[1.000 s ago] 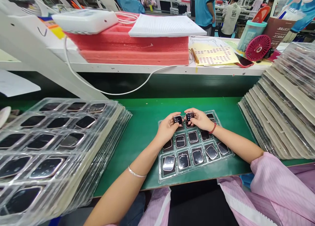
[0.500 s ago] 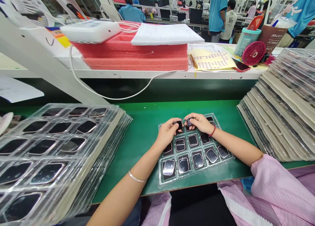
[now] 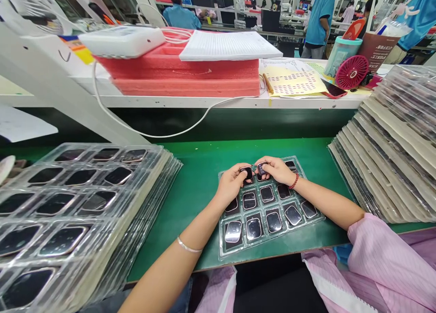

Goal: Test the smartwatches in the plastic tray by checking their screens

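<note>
left tray stack (image 3: pixel 85 213) cut off, background people (image 3: pixel 180 13) blurred

Standing person (image 3: pixel 319 22) farther right

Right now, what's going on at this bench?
A person sits at a green work surface. The left hand holds a small dark-faced device, and the right hand holds a similar unit with pale marks on its face. Both are held close together over the far side of a clear tray with more such pieces in its compartments. Stacked trays stand at left and more layered trays at right.
</note>
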{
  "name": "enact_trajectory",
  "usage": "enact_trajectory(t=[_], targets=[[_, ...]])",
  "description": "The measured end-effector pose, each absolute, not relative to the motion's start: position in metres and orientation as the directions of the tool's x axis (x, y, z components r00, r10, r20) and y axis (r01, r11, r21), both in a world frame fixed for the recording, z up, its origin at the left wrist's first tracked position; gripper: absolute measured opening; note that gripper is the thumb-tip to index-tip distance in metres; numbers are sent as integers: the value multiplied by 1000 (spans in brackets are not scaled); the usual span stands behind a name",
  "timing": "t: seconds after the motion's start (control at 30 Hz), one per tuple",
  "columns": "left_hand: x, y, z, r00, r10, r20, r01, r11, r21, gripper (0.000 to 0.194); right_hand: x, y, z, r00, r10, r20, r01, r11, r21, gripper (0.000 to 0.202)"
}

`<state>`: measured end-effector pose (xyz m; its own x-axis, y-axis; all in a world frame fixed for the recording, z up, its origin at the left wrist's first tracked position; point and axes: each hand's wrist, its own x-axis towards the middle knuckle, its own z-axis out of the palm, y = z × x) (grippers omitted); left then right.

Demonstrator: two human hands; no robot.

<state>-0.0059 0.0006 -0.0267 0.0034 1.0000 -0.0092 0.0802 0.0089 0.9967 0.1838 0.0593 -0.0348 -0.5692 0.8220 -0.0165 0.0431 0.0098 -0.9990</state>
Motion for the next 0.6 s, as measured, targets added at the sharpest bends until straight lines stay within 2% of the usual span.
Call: enact_trajectory(t=[0.43,0.6], targets=[[-6,1,-29,15,1000,-18,86,16,996,29,183,59,-36,-578,816,-3,54,34,-998,22],[-7,1,-30,-4,998,56,79,-56,995,37,183,60,-40,-569,819,70,14,95,-995,44]])
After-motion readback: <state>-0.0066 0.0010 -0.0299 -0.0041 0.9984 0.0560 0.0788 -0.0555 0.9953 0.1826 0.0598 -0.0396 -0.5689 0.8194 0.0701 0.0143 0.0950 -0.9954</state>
